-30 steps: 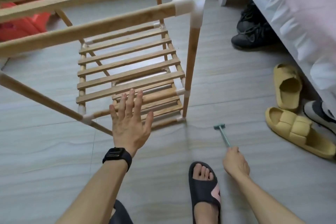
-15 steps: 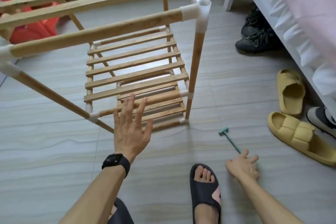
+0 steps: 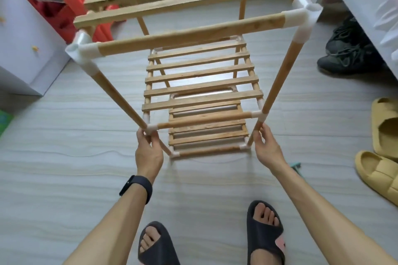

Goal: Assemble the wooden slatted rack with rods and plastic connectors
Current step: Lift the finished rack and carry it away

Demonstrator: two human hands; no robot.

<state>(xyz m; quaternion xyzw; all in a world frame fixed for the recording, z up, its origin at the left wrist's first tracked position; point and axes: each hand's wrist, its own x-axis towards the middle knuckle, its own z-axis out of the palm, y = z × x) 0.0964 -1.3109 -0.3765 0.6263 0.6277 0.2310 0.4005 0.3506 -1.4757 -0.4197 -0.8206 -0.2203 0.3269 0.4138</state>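
The rack [image 3: 202,87] stands on the floor [image 3: 64,168] just ahead of the person's feet. The left hand [image 3: 148,153] has its fingers [image 3: 140,135] curled round the left rod [image 3: 120,94] at a white connector [image 3: 151,128]. The right hand [image 3: 268,151] grips the right rod [image 3: 280,79] low down.

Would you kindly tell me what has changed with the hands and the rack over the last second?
The right hand let go of the hammer, which now lies on the floor, and rose to grip the rack's right leg. The left hand, open before, closed on the left leg at its connector. The rack, slippers and shoes stayed put.
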